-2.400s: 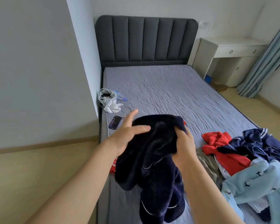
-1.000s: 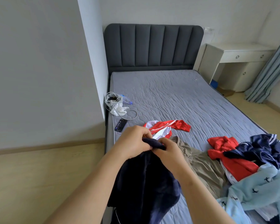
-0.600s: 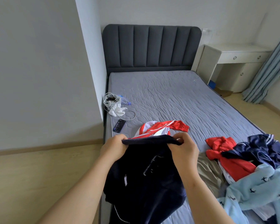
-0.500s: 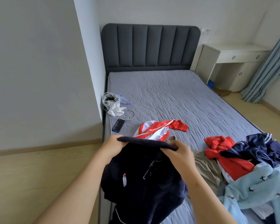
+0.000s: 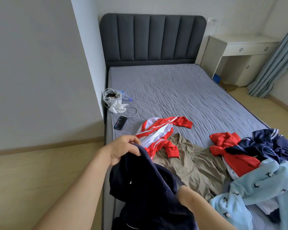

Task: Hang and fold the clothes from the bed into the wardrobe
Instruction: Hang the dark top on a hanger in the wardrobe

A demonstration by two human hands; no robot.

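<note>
My left hand grips the top edge of a dark navy fleece garment that hangs over the bed's near left corner. My right hand is lower, pushed into the same garment; its fingers are hidden in the cloth. On the grey mattress lie a red and white jacket, a khaki shirt, a red garment, a navy jacket and a light blue patterned garment.
A phone lies near the bed's left edge, with a white bag and cable beyond it. A dark padded headboard stands at the far end, a white desk and blue curtain at the right.
My right hand has let go of the navy garment's top edge and dropped lower into the cloth. The left hand still holds the edge, and the garment has sagged down.
</note>
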